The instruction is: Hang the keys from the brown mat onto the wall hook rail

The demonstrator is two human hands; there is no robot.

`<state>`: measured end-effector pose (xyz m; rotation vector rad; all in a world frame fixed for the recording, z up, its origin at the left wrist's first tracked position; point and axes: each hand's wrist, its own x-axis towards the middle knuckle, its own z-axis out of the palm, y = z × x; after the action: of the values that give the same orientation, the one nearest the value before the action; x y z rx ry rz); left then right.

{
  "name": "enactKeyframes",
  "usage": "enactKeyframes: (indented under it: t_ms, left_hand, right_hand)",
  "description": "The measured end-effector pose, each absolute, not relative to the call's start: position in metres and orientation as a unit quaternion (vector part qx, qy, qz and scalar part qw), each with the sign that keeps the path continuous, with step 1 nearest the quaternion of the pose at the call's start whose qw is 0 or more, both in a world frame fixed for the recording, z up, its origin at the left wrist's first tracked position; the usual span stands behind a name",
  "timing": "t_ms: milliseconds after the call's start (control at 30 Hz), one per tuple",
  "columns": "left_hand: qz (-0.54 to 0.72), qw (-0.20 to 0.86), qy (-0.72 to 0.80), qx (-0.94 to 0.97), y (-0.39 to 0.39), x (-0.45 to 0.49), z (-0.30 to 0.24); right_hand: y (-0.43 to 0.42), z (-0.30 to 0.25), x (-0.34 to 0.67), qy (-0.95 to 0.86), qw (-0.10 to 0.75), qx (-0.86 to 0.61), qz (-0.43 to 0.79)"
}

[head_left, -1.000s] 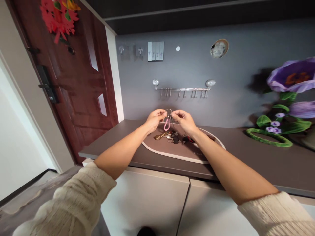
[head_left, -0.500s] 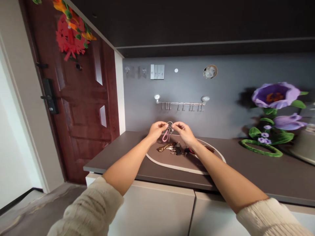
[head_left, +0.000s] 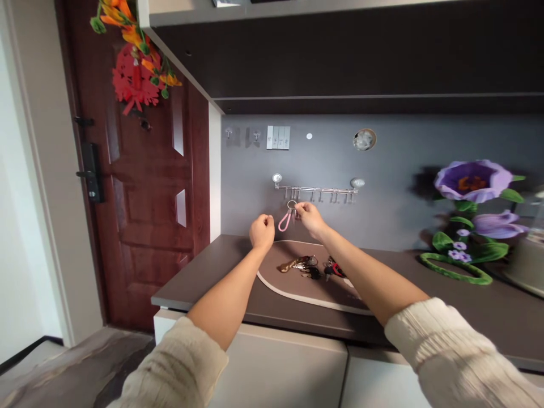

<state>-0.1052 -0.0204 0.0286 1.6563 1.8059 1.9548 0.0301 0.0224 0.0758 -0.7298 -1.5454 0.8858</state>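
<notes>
My right hand [head_left: 311, 219] pinches a key ring [head_left: 291, 204] just below the hook rail [head_left: 317, 190] on the wall. A pink loop strap [head_left: 284, 221] dangles from the ring, and keys beside it are partly hidden by my fingers. My left hand [head_left: 262, 231] is closed in a loose fist to the left of the strap, apart from it, with nothing showing in it. Under my hands, a brown oval mat [head_left: 293, 286] with a pale rim bears a bunch of keys with a brown-gold fob [head_left: 289, 264] and another bunch with red and black parts [head_left: 335, 267].
A dark counter [head_left: 195, 272] carries the mat and a purple plush flower [head_left: 474, 181] with a green base at the right. Overhead juts a dark cabinet [head_left: 340, 56]. Light switches [head_left: 278, 137] and two clear hooks [head_left: 256, 136] are on the wall. A dark red door [head_left: 148, 226] stands at the left.
My left hand has let go of the key ring and moved left. My right hand has raised the ring with its pink strap towards the rail. The view has tilted up.
</notes>
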Motion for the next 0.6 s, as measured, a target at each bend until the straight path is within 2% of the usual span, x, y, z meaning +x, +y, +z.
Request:
enactKeyframes:
  t_ms: [200,600]
  left_hand:
    - [0.591,-0.025,0.636,0.496,-0.019,-0.109,0.03]
    - [0.593,-0.035,0.626,0.506,-0.017,-0.108,0.029]
  right_hand:
    - [0.044,0.091,0.004,-0.571,0.608,-0.356,0.422]
    - [0.066,0.088,-0.022,-0.489,0.65,-0.352,0.463]
